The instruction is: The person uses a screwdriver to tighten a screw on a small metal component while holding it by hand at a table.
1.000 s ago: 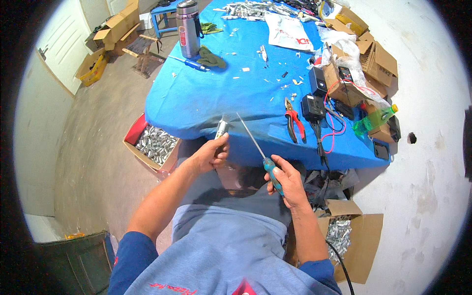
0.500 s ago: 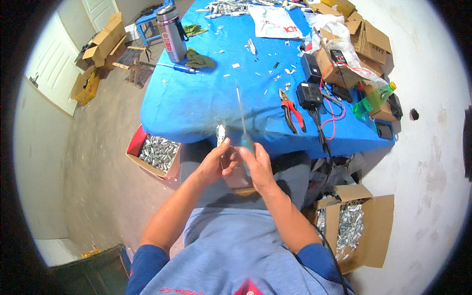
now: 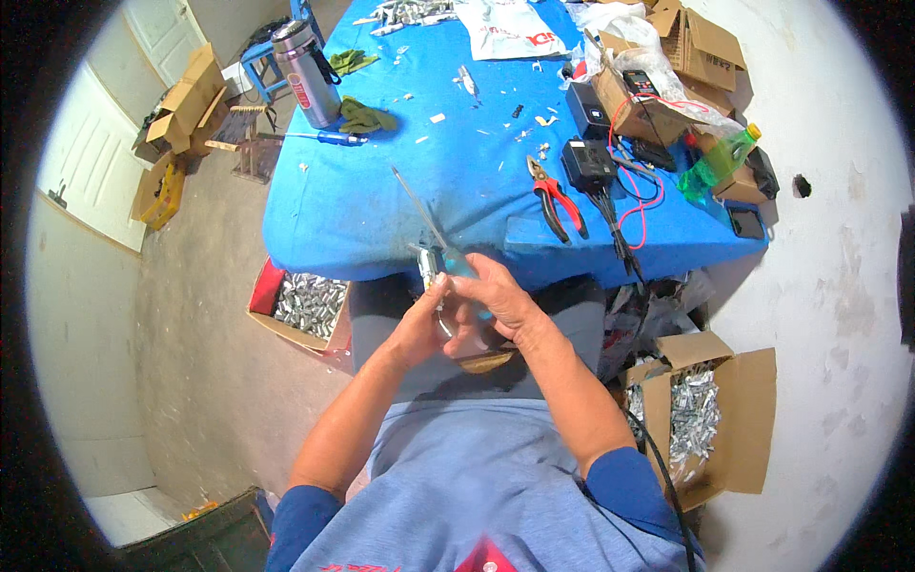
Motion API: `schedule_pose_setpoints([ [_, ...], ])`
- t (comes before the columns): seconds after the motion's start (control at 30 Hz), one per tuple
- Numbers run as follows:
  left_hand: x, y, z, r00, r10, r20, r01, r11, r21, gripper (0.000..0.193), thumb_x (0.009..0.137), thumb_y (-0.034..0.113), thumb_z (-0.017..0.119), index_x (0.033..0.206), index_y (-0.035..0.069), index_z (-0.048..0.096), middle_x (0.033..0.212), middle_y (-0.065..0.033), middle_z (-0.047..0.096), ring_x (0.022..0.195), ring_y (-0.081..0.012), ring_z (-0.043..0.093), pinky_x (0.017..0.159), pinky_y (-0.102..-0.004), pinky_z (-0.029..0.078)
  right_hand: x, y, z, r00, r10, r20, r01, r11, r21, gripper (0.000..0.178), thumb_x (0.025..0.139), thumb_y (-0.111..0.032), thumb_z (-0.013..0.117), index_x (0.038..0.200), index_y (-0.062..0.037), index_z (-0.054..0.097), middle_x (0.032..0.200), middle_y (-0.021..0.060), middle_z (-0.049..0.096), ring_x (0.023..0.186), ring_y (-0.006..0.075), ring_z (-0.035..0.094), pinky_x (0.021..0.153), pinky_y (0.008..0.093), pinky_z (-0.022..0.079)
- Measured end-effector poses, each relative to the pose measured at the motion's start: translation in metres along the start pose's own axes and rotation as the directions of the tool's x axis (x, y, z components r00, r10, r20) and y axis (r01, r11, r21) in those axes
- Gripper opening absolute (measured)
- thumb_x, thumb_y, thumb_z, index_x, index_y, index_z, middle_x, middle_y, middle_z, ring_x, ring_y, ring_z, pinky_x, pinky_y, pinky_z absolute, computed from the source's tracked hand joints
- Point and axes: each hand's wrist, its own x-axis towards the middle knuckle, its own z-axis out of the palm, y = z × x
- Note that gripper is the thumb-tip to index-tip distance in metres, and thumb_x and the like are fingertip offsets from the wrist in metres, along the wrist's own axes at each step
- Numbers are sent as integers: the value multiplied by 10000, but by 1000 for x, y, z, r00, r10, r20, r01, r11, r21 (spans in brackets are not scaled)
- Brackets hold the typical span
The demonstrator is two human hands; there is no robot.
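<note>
left grip (image 3: 419, 322): pinching silvery piece (image 3: 427, 268) | right grip (image 3: 499, 298): wrapped round teal-handled screwdriver (image 3: 458, 263)

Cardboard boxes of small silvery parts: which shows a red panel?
The box below and left of the blue cloth-covered table; the right-hand box shows only brown cardboard.

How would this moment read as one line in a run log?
left hand: holds small silvery piece | right hand: grips teal-handled, thin-shafted tool | nearby: red-handled pliers on blue cloth
</note>
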Motion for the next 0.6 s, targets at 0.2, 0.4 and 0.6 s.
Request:
schedule_pose_setpoints([
  [0.2, 4, -1, 11, 992, -23, -126, 26, 1000, 18, 573, 947, 657, 376, 889, 108, 526, 638, -95, 535, 441, -199, 487, 433, -307, 407, 8, 0, -8, 995, -99, 18, 100, 991, -87, 299, 862, -218, 710, 1030, -19, 563, 855, 65, 625, 596, 113, 594, 529, 255, 505],
  [0.4, 7, -7, 5, 990, -114, 84, 104, 988, 115, 713, 923, 733, 282, 843, 67, 523, 646, -94, 543, 465, -193, 484, 460, -305, 405, 16, -10, -24, 986, 44, 163, -17, 986, -164, 516, 815, -263, 729, 1231, -9, 559, 1111, 60, 618, 1030, 143, 551, 892, 304, 446],
  [0.6, 7, -9, 13, 987, -156, 34, 136, 932, 335, 788, 913, 757, 224, 901, 41, 553, 674, -91, 557, 532, -194, 518, 477, -302, 409, 16, -12, -18, 959, 39, 280, -53, 998, 42, 377, 851, -185, 643, 1150, 12, 524, 1003, 119, 644, 892, 185, 637, 768, 364, 550],
])
